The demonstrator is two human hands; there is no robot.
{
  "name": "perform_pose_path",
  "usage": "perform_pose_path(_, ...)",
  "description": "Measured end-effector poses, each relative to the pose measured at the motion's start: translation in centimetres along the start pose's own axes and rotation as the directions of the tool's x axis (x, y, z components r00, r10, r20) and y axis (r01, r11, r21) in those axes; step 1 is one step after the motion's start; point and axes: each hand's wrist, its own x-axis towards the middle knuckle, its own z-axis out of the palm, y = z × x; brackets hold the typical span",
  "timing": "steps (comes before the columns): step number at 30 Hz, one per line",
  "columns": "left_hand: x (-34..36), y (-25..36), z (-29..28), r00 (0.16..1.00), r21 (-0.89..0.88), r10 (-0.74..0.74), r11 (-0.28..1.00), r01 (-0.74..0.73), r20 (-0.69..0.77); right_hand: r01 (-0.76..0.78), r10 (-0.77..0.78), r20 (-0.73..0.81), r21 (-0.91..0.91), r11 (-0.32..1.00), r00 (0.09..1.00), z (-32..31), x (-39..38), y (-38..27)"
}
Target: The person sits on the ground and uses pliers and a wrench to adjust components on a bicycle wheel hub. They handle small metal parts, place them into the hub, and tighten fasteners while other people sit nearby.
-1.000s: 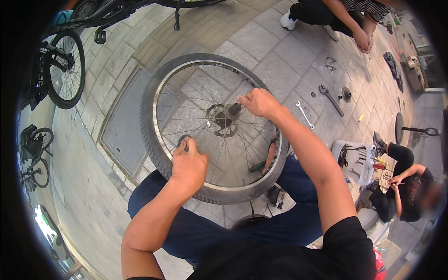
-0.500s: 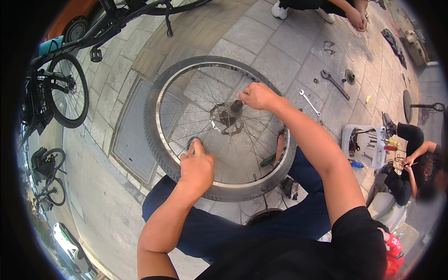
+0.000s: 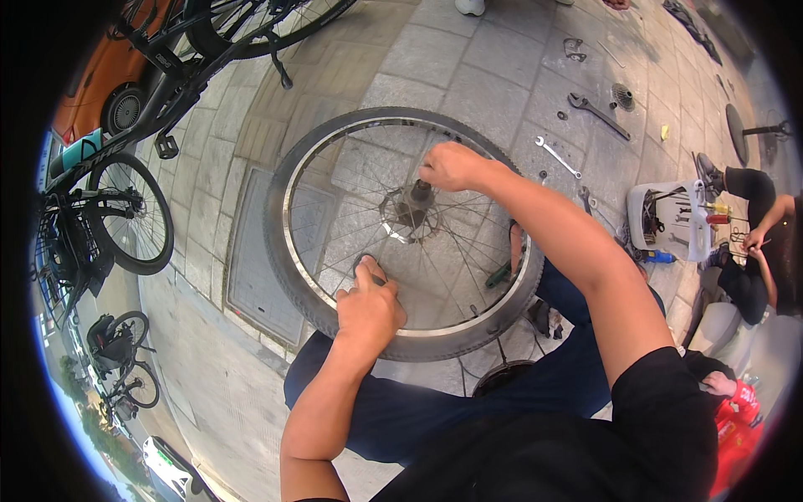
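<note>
A bicycle wheel with a black tyre lies tilted across my knees. At its middle is the hub, with a silver brake disc beneath. My right hand is closed in a pinch at the hub's upper end, around the axle tip; the fingertips hide the exact part. Over the near left side of the rim, my left hand grips a dark, slim hand tool, index finger stretched along it. The tool's kind is mostly hidden. A green-handled tool shows beyond the spokes.
On the paving lie an adjustable wrench, a combination spanner, a cassette and small parts. A white tool bin stands right, near a seated person. Bicycles stand left, with an orange car behind.
The whole view has shifted, so the surroundings sit differently. Both hands keep their places on the wheel; my right fingers have drawn in slightly at the hub. The person at the top has mostly left view.
</note>
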Motion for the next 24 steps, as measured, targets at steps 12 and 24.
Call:
perform_pose_path(12,0.0,-0.6,1.6,1.0,-0.02,0.013,1.0,-0.013,0.012,0.091,-0.092,0.014,0.068,0.994,0.996,-1.2,-1.3,0.3)
perform_pose_path(24,0.0,0.0,0.5,0.996,-0.041,-0.045,0.998,0.049,0.077,0.038,-0.035,-0.022,0.121,0.992,0.999,-0.6,-1.4,0.1)
